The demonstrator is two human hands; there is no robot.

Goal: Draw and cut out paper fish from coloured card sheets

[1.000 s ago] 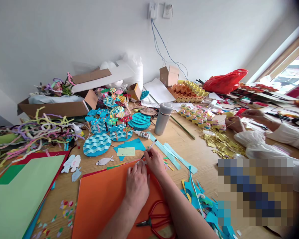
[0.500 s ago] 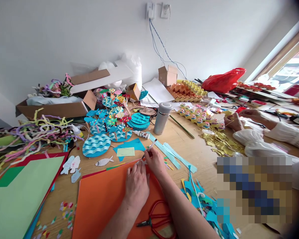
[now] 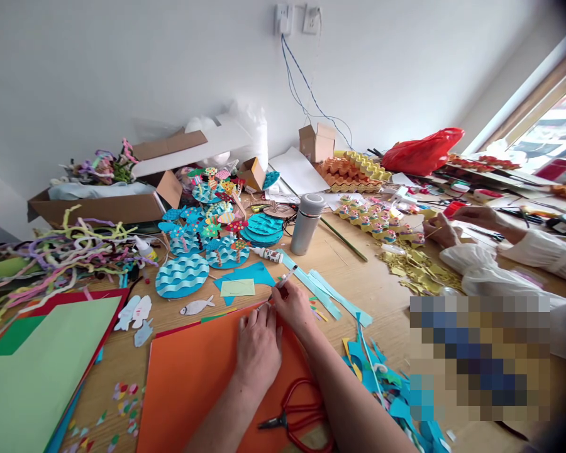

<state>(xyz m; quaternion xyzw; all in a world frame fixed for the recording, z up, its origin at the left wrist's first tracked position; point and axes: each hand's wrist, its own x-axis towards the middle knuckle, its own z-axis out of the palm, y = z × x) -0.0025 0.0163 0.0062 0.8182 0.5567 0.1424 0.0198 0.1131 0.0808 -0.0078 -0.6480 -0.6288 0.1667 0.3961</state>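
Note:
My right hand is closed around a slim pen, its upper end tilted up and to the right. The pen's tip is near the far edge of an orange paper sheet. On that sheet my left hand lies palm down, fingers stretched out beside the pen tip. Whatever lies under the fingertips is hidden. Red-handled scissors rest on the paper between my forearms. Just beyond my hands are a pale green paper strip on blue paper and a white paper fish.
Light green paper sheets lie on the left, blue scraps on the right. A grey flask stands ahead, near blue wave-patterned ovals and a glue bottle. At right, another person's hands work beside egg-tray crafts.
The right hand and pen have shifted slightly. The left hand stays almost in place, and a small pale piece that showed between the hands is now mostly covered.

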